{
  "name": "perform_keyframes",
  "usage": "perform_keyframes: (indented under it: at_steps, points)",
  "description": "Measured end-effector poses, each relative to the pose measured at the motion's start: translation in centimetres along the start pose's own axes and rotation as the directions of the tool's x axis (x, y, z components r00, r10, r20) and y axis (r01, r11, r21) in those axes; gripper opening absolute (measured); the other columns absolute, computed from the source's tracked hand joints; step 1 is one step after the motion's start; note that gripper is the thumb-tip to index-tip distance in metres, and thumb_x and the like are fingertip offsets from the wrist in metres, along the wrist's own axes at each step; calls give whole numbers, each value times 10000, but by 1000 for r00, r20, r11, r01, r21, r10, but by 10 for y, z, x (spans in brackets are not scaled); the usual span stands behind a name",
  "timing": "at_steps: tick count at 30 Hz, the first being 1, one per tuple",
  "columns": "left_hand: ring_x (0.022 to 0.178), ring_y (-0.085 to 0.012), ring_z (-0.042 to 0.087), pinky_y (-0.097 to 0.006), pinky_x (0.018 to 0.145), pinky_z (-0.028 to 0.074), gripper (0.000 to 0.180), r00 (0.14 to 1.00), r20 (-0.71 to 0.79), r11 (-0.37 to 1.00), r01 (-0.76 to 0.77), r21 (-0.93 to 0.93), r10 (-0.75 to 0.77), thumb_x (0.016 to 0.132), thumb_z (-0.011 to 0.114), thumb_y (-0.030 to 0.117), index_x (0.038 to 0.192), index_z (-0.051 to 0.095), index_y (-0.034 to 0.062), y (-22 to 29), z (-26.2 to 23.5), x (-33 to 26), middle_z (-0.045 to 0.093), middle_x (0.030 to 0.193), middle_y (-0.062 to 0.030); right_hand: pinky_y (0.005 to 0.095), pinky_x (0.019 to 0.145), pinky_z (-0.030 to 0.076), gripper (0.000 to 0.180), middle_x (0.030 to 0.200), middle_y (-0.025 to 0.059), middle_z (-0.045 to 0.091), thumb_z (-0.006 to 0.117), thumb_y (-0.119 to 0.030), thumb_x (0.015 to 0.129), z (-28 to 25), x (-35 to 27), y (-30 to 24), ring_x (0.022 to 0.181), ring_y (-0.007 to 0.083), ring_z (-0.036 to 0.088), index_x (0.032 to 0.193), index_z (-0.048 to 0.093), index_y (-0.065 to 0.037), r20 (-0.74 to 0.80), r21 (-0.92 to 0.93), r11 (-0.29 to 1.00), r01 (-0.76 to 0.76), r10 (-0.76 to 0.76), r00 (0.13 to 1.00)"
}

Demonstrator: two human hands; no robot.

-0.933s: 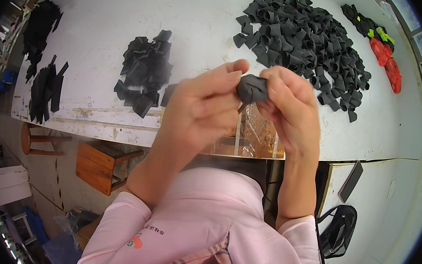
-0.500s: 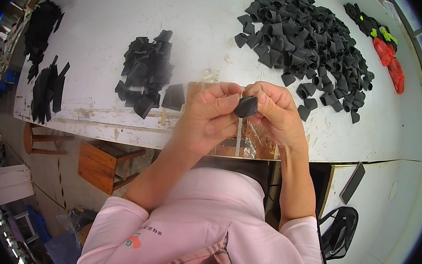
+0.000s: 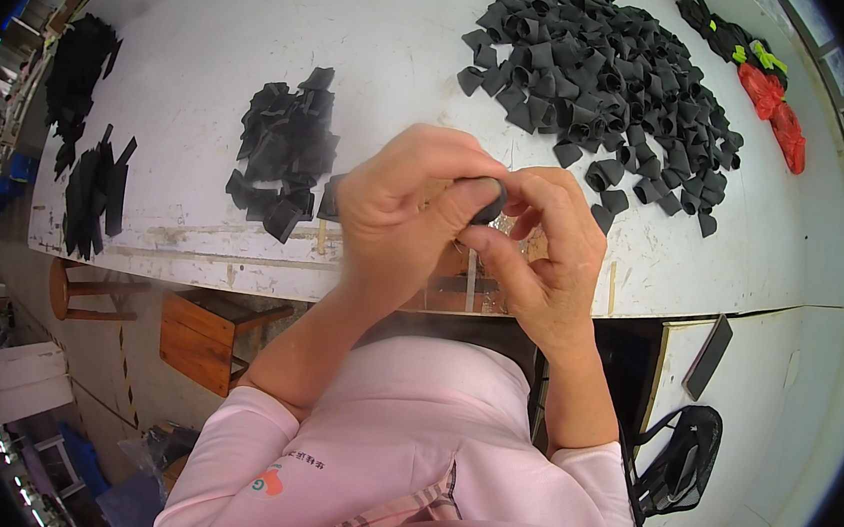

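Between my hands, over the near edge of the white table, is a small curled piece of black material (image 3: pixel 490 207). My left hand (image 3: pixel 402 207) pinches it from the left with thumb and fingers. From the right, my right hand (image 3: pixel 556 250) has its bent fingertips and thumb against the same piece. Most of the piece is hidden behind the fingers. Left of my left hand lies a loose pile of flat black pieces (image 3: pixel 286 156). A large heap of curled black pieces (image 3: pixel 599 78) spreads beyond my right hand.
More black strips (image 3: pixel 97 190) and a dark stack (image 3: pixel 74 83) lie at the table's far left. Red plastic bags (image 3: pixel 772 103) rest at the back right. Below the table edge stand a wooden stool (image 3: pixel 199 339) and a black bag (image 3: pixel 686 457). A brown board (image 3: pixel 450 291) sits under my hands.
My left hand has turned and moved over the piece, with its thumb now across it. My right hand's fingers have shifted round it, thumb lower. Less of the piece shows.
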State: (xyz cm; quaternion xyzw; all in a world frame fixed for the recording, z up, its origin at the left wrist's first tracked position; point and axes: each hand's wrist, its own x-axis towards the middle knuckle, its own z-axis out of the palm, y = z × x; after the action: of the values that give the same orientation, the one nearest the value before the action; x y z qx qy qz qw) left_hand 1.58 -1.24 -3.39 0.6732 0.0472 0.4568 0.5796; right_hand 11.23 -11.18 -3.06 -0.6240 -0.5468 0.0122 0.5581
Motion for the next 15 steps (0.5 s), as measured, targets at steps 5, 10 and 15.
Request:
perform_keyframes:
  at_steps: [5,10,15]
  points:
    - [847,-171,505,-304,816,397,139,952,-169,875,152,-460,-254,853,506,79,931,540,-30,-1,-6,-5,557,883,-107,276,499,409,205,709,83,528,670,-42,665,6,9,-11,606,199,510,837,562,-10,-59,-59,998,27,-30,998]
    - [850,-167,512,-299,822,401,125,918,-181,812,204,-547,-353,853,502,67,921,546,-28,-2,-6,-12,558,891,-108,290,503,403,148,682,76,520,628,19,671,4,10,-6,607,207,504,803,568,-7,-43,-197,974,110,-120,992]
    - [844,-157,517,-286,821,403,116,916,-144,822,256,-509,-374,853,496,53,916,547,-30,-5,-6,-20,557,893,-104,299,516,406,150,688,77,521,612,38,666,9,4,7,615,217,505,800,569,-13,-73,-164,978,126,-139,988]
